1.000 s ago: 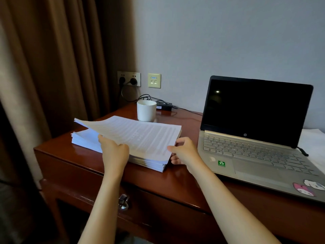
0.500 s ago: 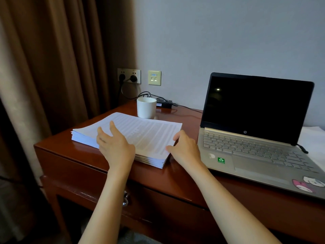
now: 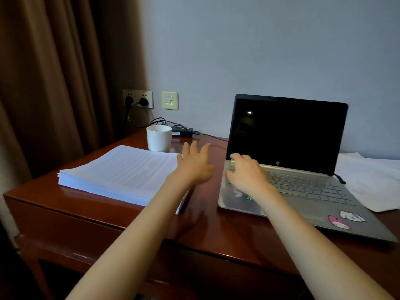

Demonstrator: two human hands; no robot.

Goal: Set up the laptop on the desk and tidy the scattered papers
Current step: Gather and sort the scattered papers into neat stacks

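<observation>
Looking nearly done, we reckon: papers [image 3: 121, 172] stacked left on the desk [image 3: 216, 230], laptop [image 3: 303, 191] open on the right, screen [image 3: 287, 131] dark. Left hand [image 3: 194, 165] hovers spread and empty, right hand [image 3: 246, 173] rests loose on the keys [image 3: 307, 187]. One sheet [image 3: 372, 180] far right looks untidied.

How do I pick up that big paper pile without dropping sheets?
Probably left hand at its left edge, right hand at its right edge, reaching under the bottom sheets: the paper stack is thick and lies flat on the desk.
</observation>
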